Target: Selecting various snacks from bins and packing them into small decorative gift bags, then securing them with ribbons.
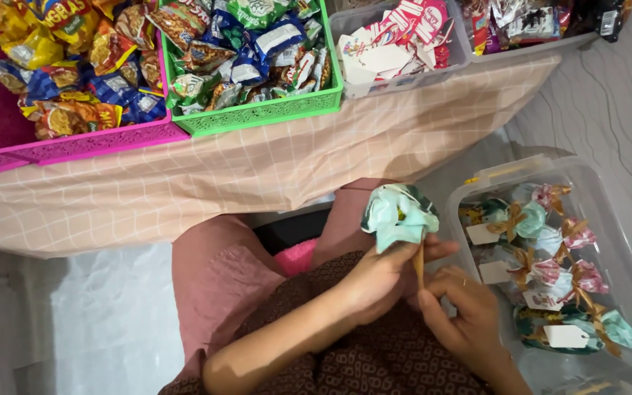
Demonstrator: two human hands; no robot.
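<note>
gripping the gathered neck of a small wrapped bundle (399, 216), the left hand (378, 281) closes its fingers around the twist just under the puffed top, which keeps the mint-green wrap bunched shut and upright above the lap. the right hand (466, 318) sits just beside it, thumb and forefinger pinching a thin tan ribbon (419, 265) that hangs from the neck, seemingly to pull it snug. the bundle is soft and crinkled, a pale green sheet with a dark printed patch, flaring like a flower head.

beneath the hands lie a brown patterned sleeve and a dusty pink garment (217, 281) with a faint crinkled weave.

to the right, within easy reach, a clear plastic tub (627, 241) holds finished bundles (550, 256) of the same kind, in green, pink and white wraps, each tied with a tan bow and carrying a blank white tag; they lie heaped on their sides.

further out, the desk (257, 172) is draped in a peach cloth with a fine white grid. along it stand a magenta perforated basket (85, 143) of glossy orange and blue snack packets, a green lattice basket (265, 110) of green and blue packets, and a clear bin (404, 77) of pink and white card tags.
</note>
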